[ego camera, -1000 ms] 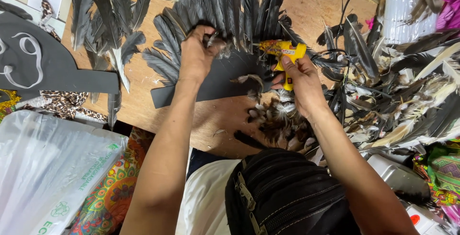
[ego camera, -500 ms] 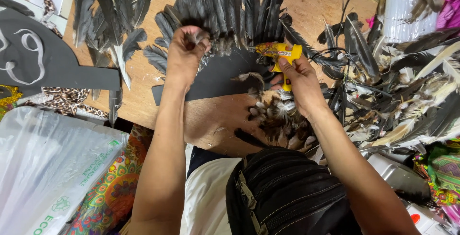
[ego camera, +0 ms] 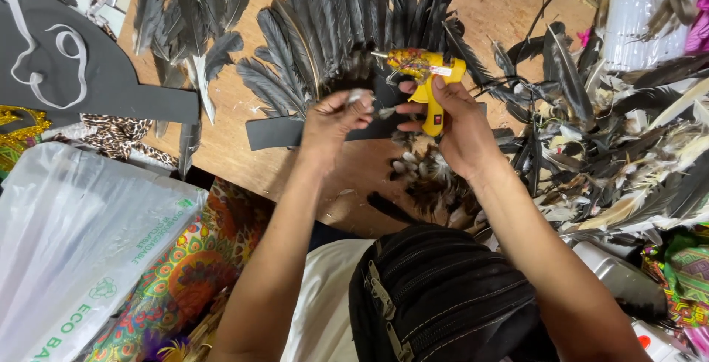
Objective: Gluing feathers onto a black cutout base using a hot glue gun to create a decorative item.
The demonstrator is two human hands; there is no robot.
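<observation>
Right hand (ego camera: 456, 127) grips yellow glue gun (ego camera: 426, 81); left hand (ego camera: 332, 120) pinches, seemingly, a small feather (ego camera: 357, 97) beside it.

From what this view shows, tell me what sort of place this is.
Probably a craft or costume-making worktable. The right hand holds a yellow glue gun, the left hand pinches a small feather, and a fan of dark feathers sits on a black strip, with loose feathers heaped alongside.
</observation>
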